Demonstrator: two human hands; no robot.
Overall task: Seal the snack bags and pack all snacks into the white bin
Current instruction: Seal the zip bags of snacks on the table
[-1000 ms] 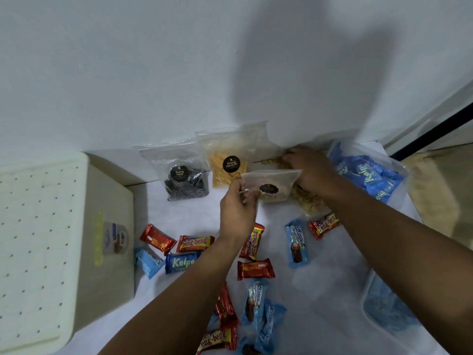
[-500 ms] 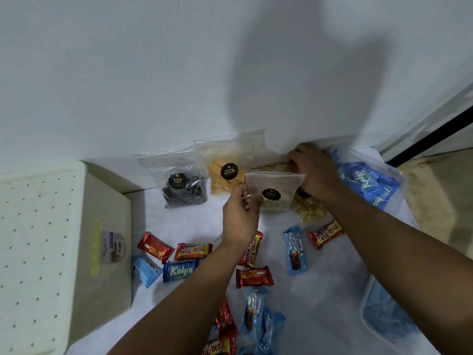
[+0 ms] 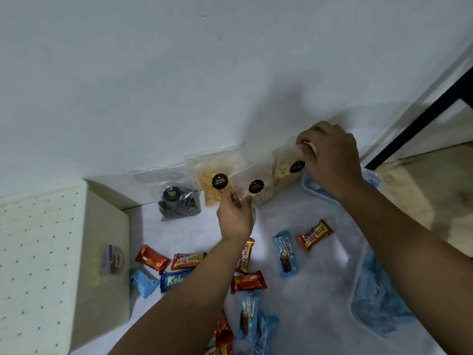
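Note:
Several clear zip bags with round black labels lean on the wall: a dark-snack bag (image 3: 176, 201), a yellow-stick bag (image 3: 213, 181), a nut bag (image 3: 258, 188) and a pale-snack bag (image 3: 286, 166). My left hand (image 3: 234, 213) pinches the nut bag's lower left edge. My right hand (image 3: 330, 160) grips the top edge of the pale-snack bag and hides part of it. The white bin (image 3: 102, 239) stands at the left with its perforated lid (image 3: 33, 252) on. Red bars (image 3: 315, 234) and blue bars (image 3: 285, 253) lie scattered on the white surface.
A large clear bag holding blue packs (image 3: 376, 303) lies at the lower right, under my right forearm. The white wall rises right behind the zip bags. A dark bar (image 3: 419, 119) and a pale floor area (image 3: 422, 190) sit at the far right.
The nut bag went from held up in the air to resting against the wall beside the yellow-stick bag. My right hand rose and took the top of the pale-snack bag.

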